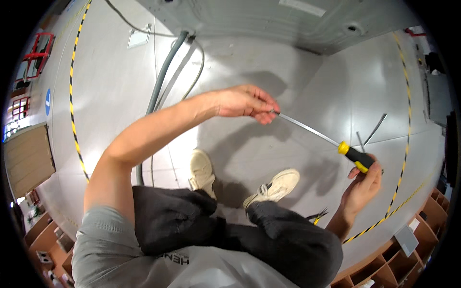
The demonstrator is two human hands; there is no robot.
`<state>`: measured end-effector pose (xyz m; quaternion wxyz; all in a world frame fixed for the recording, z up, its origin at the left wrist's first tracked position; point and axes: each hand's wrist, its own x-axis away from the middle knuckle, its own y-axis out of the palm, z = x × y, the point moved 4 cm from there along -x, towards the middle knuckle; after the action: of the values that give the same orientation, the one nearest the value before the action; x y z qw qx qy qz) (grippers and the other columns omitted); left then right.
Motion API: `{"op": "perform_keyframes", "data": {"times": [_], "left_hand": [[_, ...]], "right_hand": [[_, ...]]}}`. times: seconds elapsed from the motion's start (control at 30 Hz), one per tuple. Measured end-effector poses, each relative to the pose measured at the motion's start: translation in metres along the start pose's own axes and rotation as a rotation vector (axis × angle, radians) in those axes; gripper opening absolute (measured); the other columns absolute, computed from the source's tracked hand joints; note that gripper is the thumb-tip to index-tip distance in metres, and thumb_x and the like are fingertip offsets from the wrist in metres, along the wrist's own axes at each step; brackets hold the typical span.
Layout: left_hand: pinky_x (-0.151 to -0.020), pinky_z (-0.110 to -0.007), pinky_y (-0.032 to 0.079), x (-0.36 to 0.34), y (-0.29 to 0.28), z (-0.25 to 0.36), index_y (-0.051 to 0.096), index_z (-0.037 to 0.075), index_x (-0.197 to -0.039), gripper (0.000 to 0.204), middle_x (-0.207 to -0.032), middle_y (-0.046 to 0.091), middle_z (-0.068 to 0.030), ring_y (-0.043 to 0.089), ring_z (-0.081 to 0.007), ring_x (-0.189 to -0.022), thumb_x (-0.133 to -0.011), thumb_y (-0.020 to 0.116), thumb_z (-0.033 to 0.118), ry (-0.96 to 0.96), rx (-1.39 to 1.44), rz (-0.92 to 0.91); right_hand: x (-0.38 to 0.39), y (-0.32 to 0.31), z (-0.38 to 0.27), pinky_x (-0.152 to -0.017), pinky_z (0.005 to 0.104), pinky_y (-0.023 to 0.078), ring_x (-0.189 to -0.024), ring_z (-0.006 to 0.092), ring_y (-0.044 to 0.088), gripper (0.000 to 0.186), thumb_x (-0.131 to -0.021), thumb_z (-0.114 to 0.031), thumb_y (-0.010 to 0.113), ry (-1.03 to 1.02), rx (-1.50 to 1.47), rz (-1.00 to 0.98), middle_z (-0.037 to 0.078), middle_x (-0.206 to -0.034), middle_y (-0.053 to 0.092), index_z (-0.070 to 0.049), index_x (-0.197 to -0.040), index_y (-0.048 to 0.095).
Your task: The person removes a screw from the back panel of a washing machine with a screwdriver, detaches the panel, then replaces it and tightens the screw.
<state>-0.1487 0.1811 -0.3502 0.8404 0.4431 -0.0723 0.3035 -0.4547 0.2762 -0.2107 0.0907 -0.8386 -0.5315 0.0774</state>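
A long screwdriver (307, 127) with a yellow and black handle is held between my two hands, its shaft slanting down to the right. The fingers of my left hand (247, 103) pinch the tip end of the shaft. At the other end, my right hand (363, 185) is closed around the rear of the handle. The very tip is covered by my left fingers. Below the shaft are the grey floor and my two light shoes.
A large grey metal cabinet (288, 24) stands ahead. A thick grey hose (166, 69) and thin cables run along the floor at left. Dark slim tools (376, 129) lie at right, and yellow-black tape (73, 96) marks the floor. Wooden compartment shelves (401, 264) stand at lower right.
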Motion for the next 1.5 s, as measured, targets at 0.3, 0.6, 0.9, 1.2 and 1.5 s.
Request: {"op": "perform_keyframes", "data": {"times": [0.3,0.6,0.9,1.2,1.5], "left_hand": [[-0.083,-0.028,0.052,0.004,0.008,0.027,0.064,-0.003,-0.108,0.021,-0.093,0.066,-0.0073,0.064,-0.0145,-0.085,-0.092,0.062,0.010,0.110,-0.183,0.083],[-0.083,-0.030,0.052,0.014,-0.004,0.067,0.062,-0.002,-0.108,0.021,-0.097,0.065,-0.0079,0.064,-0.0156,-0.088,-0.092,0.062,0.012,0.238,-0.262,0.253],[-0.083,-0.030,0.055,0.002,0.028,0.119,0.057,0.002,-0.113,0.023,-0.102,0.065,-0.0106,0.067,-0.0182,-0.091,-0.097,0.054,0.019,0.451,0.066,0.285],[-0.086,-0.029,0.046,-0.027,0.016,0.191,0.061,0.005,-0.108,0.059,-0.105,0.064,-0.0071,0.061,-0.0153,-0.094,-0.089,0.054,0.060,0.606,-0.234,0.622],[-0.084,-0.030,0.047,-0.008,0.006,0.217,0.066,-0.002,-0.084,0.069,-0.077,0.068,-0.0124,0.066,-0.0201,-0.080,-0.081,0.062,0.066,0.714,-0.418,0.932]], "right_hand": [[-0.007,0.004,0.006,-0.050,0.0224,0.046,-0.056,0.0086,0.054,0.035,-0.100,-0.030,0.049,0.197,-0.164,0.018,0.007,-0.078,0.061,0.004,-0.100,0.058],[0.003,0.025,-0.001,-0.069,0.0250,0.048,-0.072,0.0121,0.060,0.036,-0.094,-0.026,0.059,0.171,-0.088,-0.451,0.007,-0.083,0.062,0.004,-0.113,0.056],[0.003,0.040,-0.007,-0.067,0.0251,0.044,-0.070,0.0117,0.053,0.043,-0.091,-0.025,0.062,0.224,-0.062,-0.360,0.005,-0.080,0.057,0.006,-0.119,0.054],[-0.026,0.038,-0.022,-0.065,0.0244,0.046,-0.067,0.0104,0.055,0.032,-0.091,-0.013,0.055,0.038,-0.253,-0.074,0.005,-0.077,0.058,0.005,-0.117,0.057],[-0.035,0.047,-0.025,-0.062,0.0215,0.046,-0.066,0.0085,0.056,0.031,-0.090,-0.013,0.057,-0.040,-0.106,0.039,0.003,-0.079,0.058,0.003,-0.116,0.059]]}}
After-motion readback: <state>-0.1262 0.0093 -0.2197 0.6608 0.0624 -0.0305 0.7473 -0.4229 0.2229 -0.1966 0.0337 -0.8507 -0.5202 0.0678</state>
